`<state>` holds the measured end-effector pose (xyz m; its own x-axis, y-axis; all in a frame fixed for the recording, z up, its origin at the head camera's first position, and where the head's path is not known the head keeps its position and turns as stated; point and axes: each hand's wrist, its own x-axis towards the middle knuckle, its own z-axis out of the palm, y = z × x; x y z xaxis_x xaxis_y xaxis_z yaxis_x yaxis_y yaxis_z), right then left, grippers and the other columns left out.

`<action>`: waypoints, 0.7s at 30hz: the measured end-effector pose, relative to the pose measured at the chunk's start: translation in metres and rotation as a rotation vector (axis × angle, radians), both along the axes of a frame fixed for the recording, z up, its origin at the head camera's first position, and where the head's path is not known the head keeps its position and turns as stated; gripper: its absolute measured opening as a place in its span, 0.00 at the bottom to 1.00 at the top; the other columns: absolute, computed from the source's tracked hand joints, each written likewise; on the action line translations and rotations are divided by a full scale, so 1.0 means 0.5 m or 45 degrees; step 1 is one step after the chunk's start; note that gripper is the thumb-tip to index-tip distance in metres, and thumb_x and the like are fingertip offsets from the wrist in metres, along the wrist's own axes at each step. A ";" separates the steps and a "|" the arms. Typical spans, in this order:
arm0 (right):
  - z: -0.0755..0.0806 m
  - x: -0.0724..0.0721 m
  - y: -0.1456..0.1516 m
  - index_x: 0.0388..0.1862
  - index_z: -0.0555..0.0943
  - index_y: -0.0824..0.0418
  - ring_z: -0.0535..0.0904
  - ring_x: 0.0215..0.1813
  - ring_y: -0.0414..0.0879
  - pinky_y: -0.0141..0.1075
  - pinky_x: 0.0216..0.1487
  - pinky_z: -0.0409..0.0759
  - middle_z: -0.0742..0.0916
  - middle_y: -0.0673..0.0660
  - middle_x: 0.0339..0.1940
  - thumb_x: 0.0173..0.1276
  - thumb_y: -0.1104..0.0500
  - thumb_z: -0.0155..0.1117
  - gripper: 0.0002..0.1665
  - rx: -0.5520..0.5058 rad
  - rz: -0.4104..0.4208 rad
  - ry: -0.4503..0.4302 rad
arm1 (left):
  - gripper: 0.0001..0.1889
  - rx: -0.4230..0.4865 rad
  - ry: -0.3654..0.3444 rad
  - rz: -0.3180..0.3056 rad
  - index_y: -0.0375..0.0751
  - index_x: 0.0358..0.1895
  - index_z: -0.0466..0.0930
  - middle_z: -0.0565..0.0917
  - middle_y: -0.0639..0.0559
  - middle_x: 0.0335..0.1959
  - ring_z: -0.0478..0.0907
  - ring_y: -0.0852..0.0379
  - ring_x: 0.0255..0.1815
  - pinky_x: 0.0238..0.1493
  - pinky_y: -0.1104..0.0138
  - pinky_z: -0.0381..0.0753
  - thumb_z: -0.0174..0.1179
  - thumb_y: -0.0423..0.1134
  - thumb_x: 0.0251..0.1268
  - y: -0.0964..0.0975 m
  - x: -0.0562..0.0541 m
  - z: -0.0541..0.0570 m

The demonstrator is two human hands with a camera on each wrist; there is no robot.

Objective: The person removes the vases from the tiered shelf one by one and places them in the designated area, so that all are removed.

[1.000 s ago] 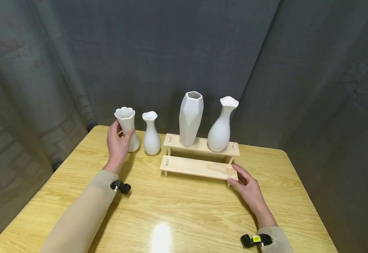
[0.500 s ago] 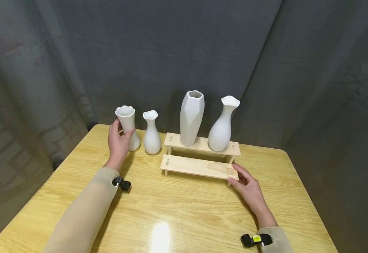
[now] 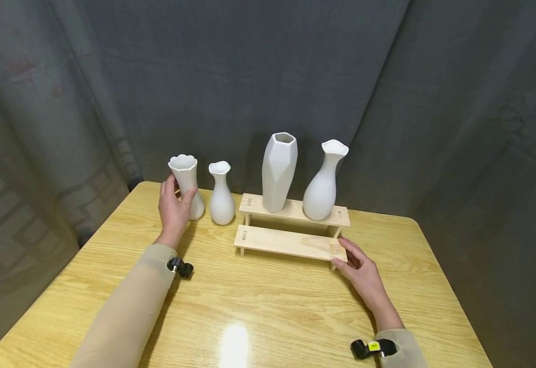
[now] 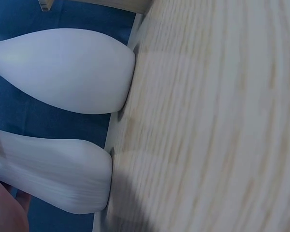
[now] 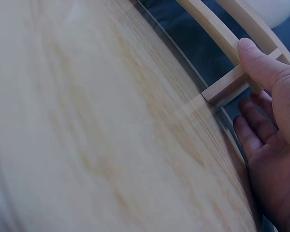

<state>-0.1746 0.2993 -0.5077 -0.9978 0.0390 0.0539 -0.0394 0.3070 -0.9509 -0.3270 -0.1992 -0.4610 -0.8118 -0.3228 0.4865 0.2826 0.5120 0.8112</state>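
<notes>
Fingers of my left hand curl round the waist of the scalloped vase, thumb on its right side and the other fingers behind its left, so the vase sits between them with its base on the table, at about ten o'clock from the table's middle. Just beside it, toward three o'clock and not touching, stands the small bottle vase; the left wrist view shows both bases planted on the wood with a gap between the two bodies. My right hand lies at about four o'clock, fingers straight and relaxed, the thumb pressed on the right end of the lower step of the wooden stand and the other fingers flat on the table below that end. On the upper step stand the tall faceted vase and, at its three o'clock, the curved-neck vase, apart from each other.
</notes>
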 end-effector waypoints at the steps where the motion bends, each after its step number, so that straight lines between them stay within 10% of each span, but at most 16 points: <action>1: 0.000 0.000 0.000 0.86 0.71 0.56 0.63 0.87 0.55 0.17 0.69 0.68 0.66 0.56 0.89 0.78 0.50 0.76 0.43 0.001 0.000 -0.002 | 0.33 0.001 0.005 0.003 0.35 0.80 0.69 0.74 0.31 0.68 0.77 0.33 0.71 0.74 0.44 0.78 0.71 0.37 0.79 0.001 0.000 -0.002; 12: 0.000 0.001 -0.001 0.87 0.71 0.55 0.63 0.87 0.55 0.17 0.69 0.68 0.66 0.55 0.90 0.78 0.48 0.77 0.44 0.015 -0.012 -0.026 | 0.36 0.050 -0.016 0.002 0.36 0.82 0.67 0.71 0.32 0.72 0.74 0.33 0.74 0.75 0.43 0.77 0.73 0.37 0.77 -0.002 0.001 -0.007; 21: 0.001 0.000 -0.004 0.87 0.71 0.55 0.63 0.87 0.54 0.17 0.68 0.69 0.66 0.55 0.90 0.78 0.50 0.77 0.44 -0.002 -0.008 -0.009 | 0.51 0.152 0.027 0.098 0.44 0.90 0.56 0.58 0.39 0.85 0.60 0.45 0.85 0.85 0.56 0.61 0.78 0.41 0.71 0.003 0.049 0.030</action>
